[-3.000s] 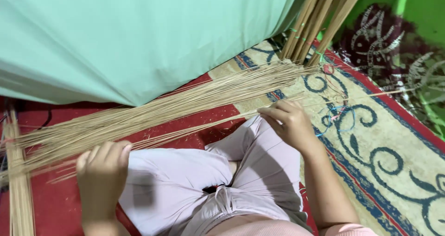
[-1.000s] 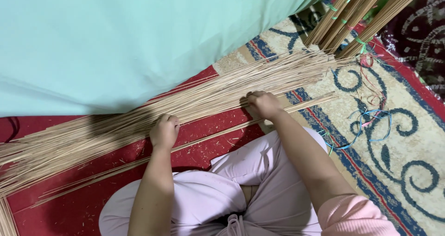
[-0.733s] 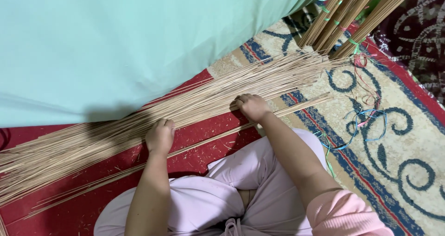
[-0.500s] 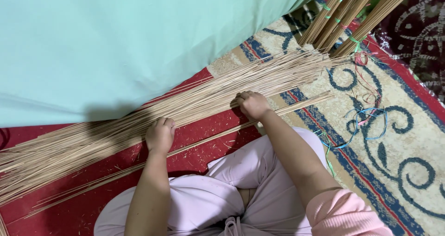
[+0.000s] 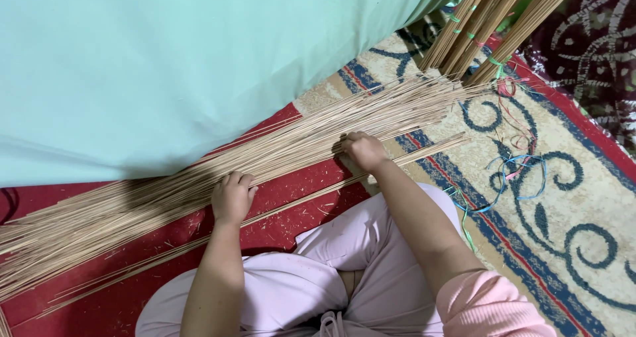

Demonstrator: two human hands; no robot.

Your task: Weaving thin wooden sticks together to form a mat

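Both hands have barely shifted in the last half second, staying pressed on the long heap of thin sticks (image 5: 199,178). Left hand (image 5: 232,196) curls closed over the heap's near edge, beside the red carpet (image 5: 298,208); right hand (image 5: 363,150) is closed on the heap further along, below the pale green cloth (image 5: 165,65).

Even, soft indoor light, moderately bright. Teal cloth (image 5: 165,65) throws dark shadow onto stick bundle (image 5: 132,204) at left. No glare. Focus sharp centre; slight softness, mild wide-angle stretch at far right corner.
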